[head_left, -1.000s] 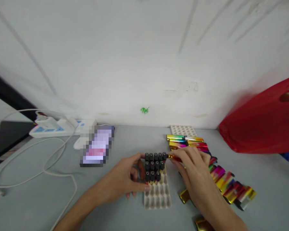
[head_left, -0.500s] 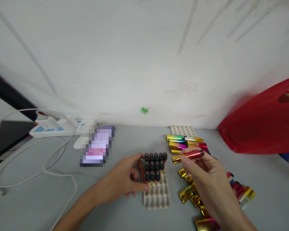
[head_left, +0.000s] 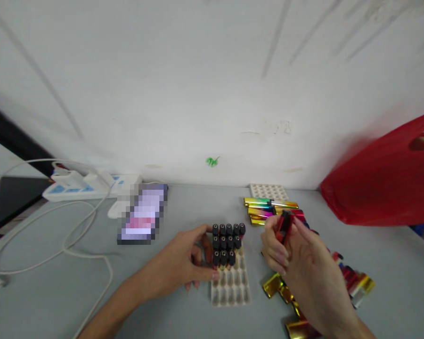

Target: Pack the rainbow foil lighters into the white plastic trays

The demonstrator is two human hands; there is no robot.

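A pale moulded tray (head_left: 230,295) with rows of oval sockets lies on the table. Several tubes with black tips (head_left: 223,243), each with a small hole on top, stand upright in its far rows, while the near sockets show bare. My left hand (head_left: 183,256) curls around the tray's left side, index finger at the far corner and thumb near the front. To the right of the tray, my right hand (head_left: 304,268) holds a shiny red tube with a black tip (head_left: 284,228), tip up, between thumb and fingers. Its lower end is hidden by my fingers.
Shiny gold pieces (head_left: 273,285) and coloured tubes (head_left: 261,212) lie around my right hand. Behind them is another pale tray (head_left: 268,191). A red bag (head_left: 385,188) stands at right. At left are a phone (head_left: 143,214), a power strip (head_left: 92,188) and white cable (head_left: 106,263).
My right hand has turned the red tube from lying sideways to standing with its black tip up. The left hand and the tray have stayed in place.
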